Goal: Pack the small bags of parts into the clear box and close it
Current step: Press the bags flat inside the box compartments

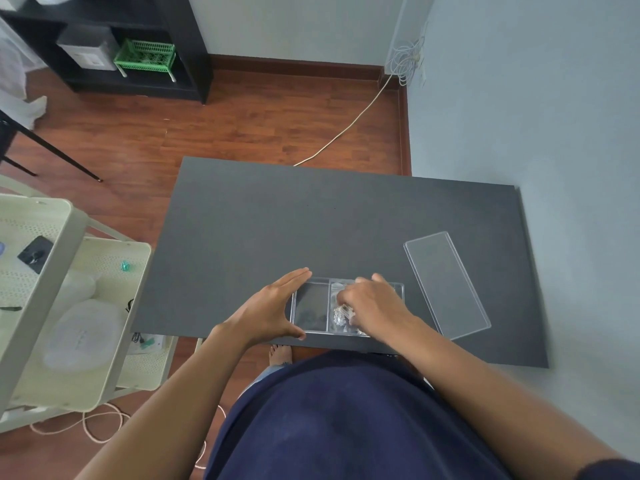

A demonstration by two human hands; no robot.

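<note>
The clear box (pixel 310 306) with divided compartments sits near the front edge of the dark table (pixel 277 220). My left hand (pixel 273 310) cups the box's left end, fingers and thumb spread along its wall. My right hand (pixel 372 304) reaches down into the middle compartment, fingers curled on a small bag of parts (pixel 341 315) with silvery pieces inside. The left compartment looks empty. The box's right part is hidden under my right hand. The clear lid (pixel 446 284) lies flat on the table to the right of the box.
A cream perforated cart (pixel 62 306) with bags and small items stands left of the table. A grey wall (pixel 554 116) runs along the table's right side. A black shelf with a green basket (pixel 145 57) stands far back. A cable crosses the wooden floor.
</note>
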